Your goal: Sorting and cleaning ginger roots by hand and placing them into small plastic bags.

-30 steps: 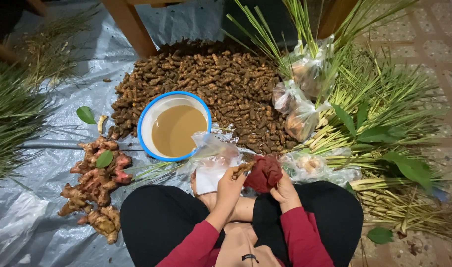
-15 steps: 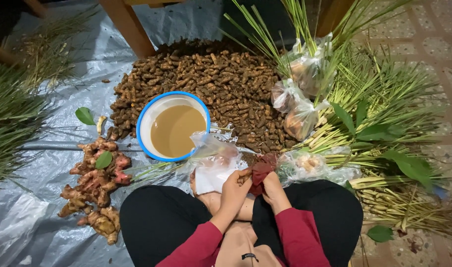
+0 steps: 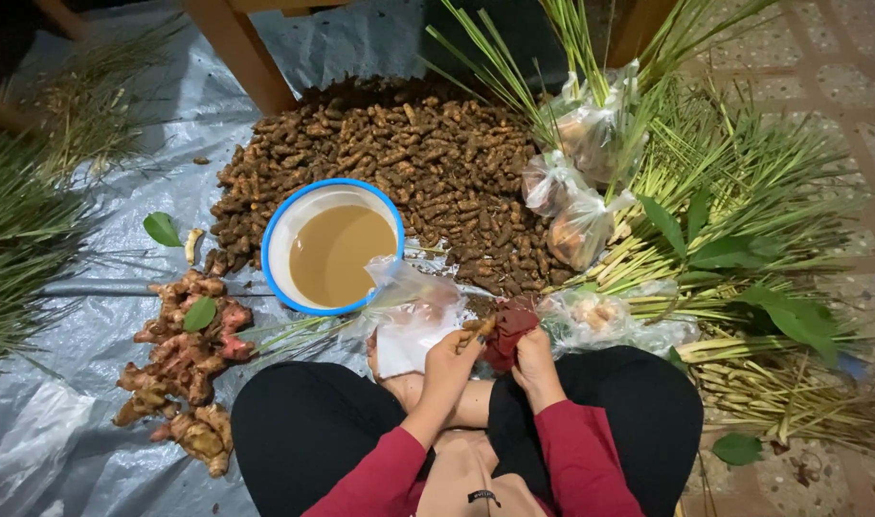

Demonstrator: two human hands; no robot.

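Observation:
I sit cross-legged on a grey plastic sheet (image 3: 122, 249). My left hand (image 3: 449, 352) pinches a small brown rhizome piece (image 3: 476, 329) at its fingertips. My right hand (image 3: 533, 352) grips a dark red bunched cloth (image 3: 510, 318) right beside that piece. Both hands meet over my lap, just in front of a clear plastic bag (image 3: 414, 311) with something white in it. A big heap of brown rhizomes (image 3: 409, 163) lies beyond the hands.
A blue-rimmed white bowl (image 3: 277, 225) of muddy water stands left of the hands. Ginger roots (image 3: 184, 349) lie at the left. Lemongrass stalks (image 3: 744, 220) and filled clear bags (image 3: 576, 206) lie to the right. A wooden leg (image 3: 236, 48) stands behind.
The hands have drawn closer together and the red cloth is bunched smaller between them. The rest has not moved.

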